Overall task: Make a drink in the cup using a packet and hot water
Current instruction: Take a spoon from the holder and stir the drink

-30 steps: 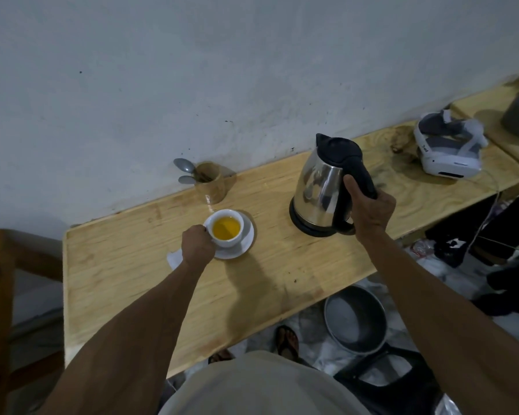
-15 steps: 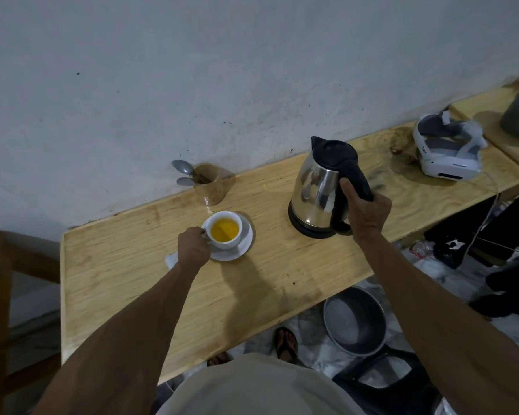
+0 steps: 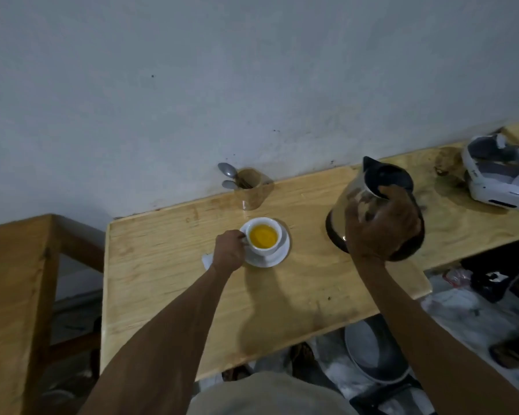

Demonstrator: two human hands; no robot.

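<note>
A white cup [image 3: 264, 248] of yellow-orange drink stands on a white saucer [image 3: 277, 259] on the wooden table [image 3: 168, 265]. My left hand [image 3: 228, 253] pinches the cup's handle from the left. A corner of a white packet [image 3: 206, 260] shows from under that hand. A steel kettle [image 3: 354, 196] with a black lid stands upright to the right of the cup. My right hand [image 3: 381, 226] is blurred over the kettle's handle with its fingers spread, and it hides the handle.
A wooden holder [image 3: 250, 194] with two spoons stands by the wall behind the cup. A white and grey headset [image 3: 498, 178] lies at the far right. A wooden frame [image 3: 12, 295] adjoins the table's left. A metal pan [image 3: 372, 357] and clutter lie on the floor.
My right hand, which was closed around the kettle handle, has loosened and its fingers have spread. My head has turned left, shifting the scene right. The left hand stays on the cup handle.
</note>
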